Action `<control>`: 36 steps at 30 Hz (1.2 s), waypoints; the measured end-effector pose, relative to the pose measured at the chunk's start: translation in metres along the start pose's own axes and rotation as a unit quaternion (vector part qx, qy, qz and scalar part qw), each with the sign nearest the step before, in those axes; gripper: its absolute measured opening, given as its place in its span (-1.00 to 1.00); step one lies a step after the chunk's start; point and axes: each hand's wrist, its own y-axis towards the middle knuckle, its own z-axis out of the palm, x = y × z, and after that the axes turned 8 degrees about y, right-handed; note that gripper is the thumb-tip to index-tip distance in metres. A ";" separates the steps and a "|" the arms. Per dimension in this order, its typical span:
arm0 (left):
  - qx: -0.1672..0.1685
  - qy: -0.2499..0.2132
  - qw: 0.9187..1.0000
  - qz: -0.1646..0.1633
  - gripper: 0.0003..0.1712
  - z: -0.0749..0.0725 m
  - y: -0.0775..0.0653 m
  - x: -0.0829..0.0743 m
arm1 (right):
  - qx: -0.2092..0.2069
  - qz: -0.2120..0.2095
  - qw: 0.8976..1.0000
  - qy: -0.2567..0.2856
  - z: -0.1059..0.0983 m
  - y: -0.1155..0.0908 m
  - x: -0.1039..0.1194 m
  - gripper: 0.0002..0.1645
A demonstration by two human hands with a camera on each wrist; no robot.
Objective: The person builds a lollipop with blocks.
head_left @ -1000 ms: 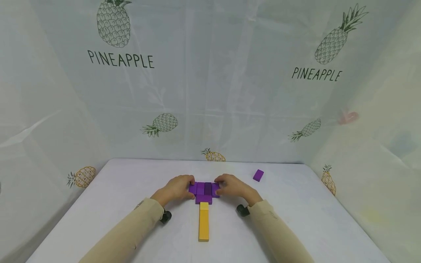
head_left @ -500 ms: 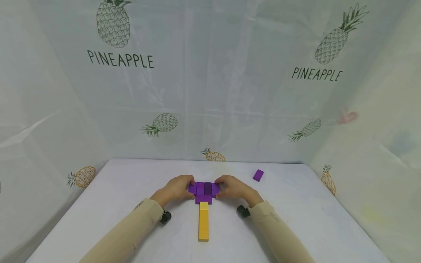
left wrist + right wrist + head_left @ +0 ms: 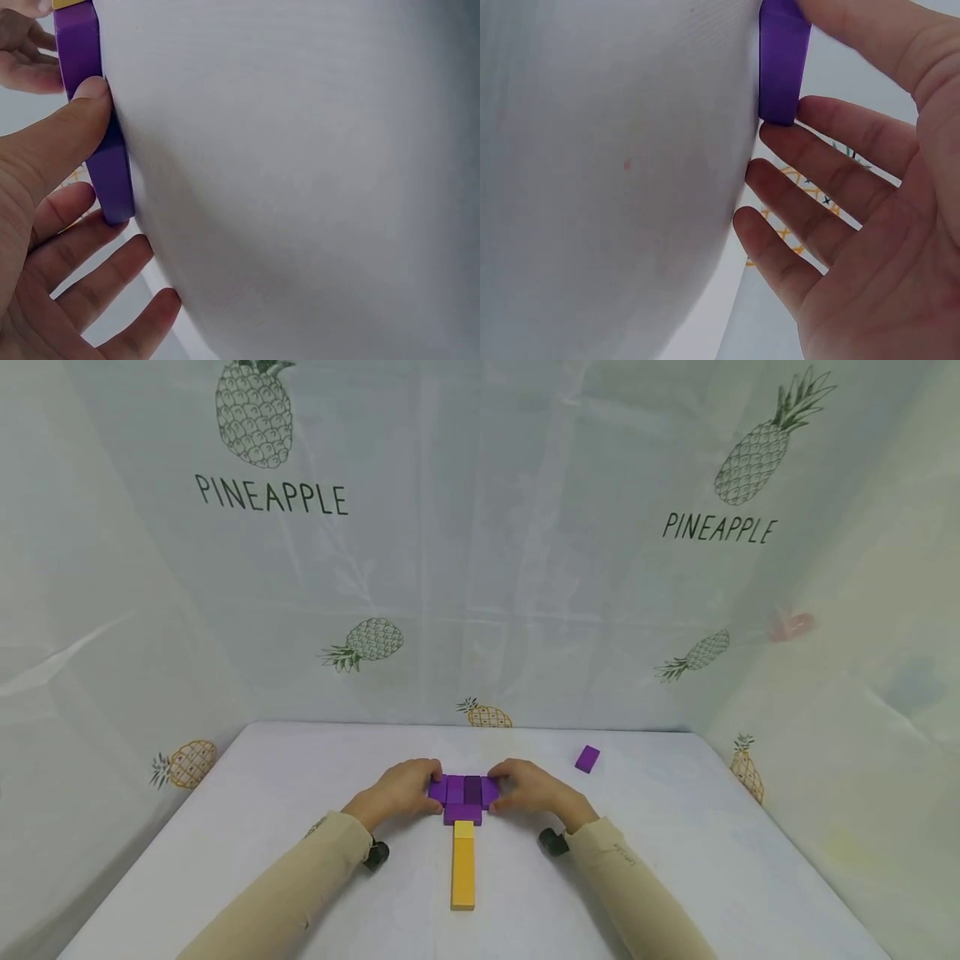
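Observation:
In the head view my left hand [image 3: 399, 789] pinches the left-end purple block [image 3: 438, 790] of a row, thumb at its near end and a fingertip at its far end. At the other end of the row, my right hand [image 3: 536, 793] pinches a purple block [image 3: 490, 792] in the same way. Between them sit a purple block [image 3: 455, 788] and a darker purple block [image 3: 472, 790], side by side. Crosswise against the row's near side lies another purple block [image 3: 462, 815]. A yellow bar [image 3: 462, 870] extends from it toward me. The wrist views show the outer blocks' sides, [image 3: 114, 180] partly covered by fingers.
One loose purple block [image 3: 587, 758] lies at the back right of the white table [image 3: 300, 760]. Pineapple-printed sheeting [image 3: 495, 568] hangs behind the table and along both sides.
My right fingers have shifted slightly outward on the right-end block, showing more of its top. Both hands otherwise stay in place, and the blocks look unmoved. The whole head view shifts a little.

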 end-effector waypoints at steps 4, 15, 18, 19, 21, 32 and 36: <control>0.003 -0.003 1.000 -0.001 -0.50 -0.002 0.000 -0.001 | -0.009 0.021 1.000 0.000 -0.006 -0.002 -0.004 -0.28; 0.010 -0.004 1.000 -0.007 -0.49 -0.002 -0.001 -0.003 | -0.069 0.072 0.995 -0.004 -0.054 -0.017 -0.050 -0.35; 0.009 -0.004 1.000 -0.007 -0.49 -0.001 -0.001 -0.002 | -0.082 0.073 0.994 -0.016 -0.066 -0.018 -0.065 -0.33; 0.008 -0.004 1.000 -0.007 -0.49 0.000 0.000 -0.002 | -0.086 0.074 0.993 -0.017 -0.069 -0.018 -0.068 -0.33; 0.007 -0.003 1.000 -0.008 -0.49 0.000 0.000 -0.001 | -0.094 0.072 0.993 -0.019 -0.075 -0.018 -0.076 -0.32; -0.005 0.004 1.000 -0.002 -0.51 -0.001 0.000 0.002 | -0.108 0.050 0.992 -0.036 -0.082 -0.025 -0.105 -0.37; -0.008 0.005 1.000 0.006 -0.51 -0.001 0.000 0.001 | -0.115 0.057 0.990 -0.052 -0.083 -0.029 -0.111 -0.41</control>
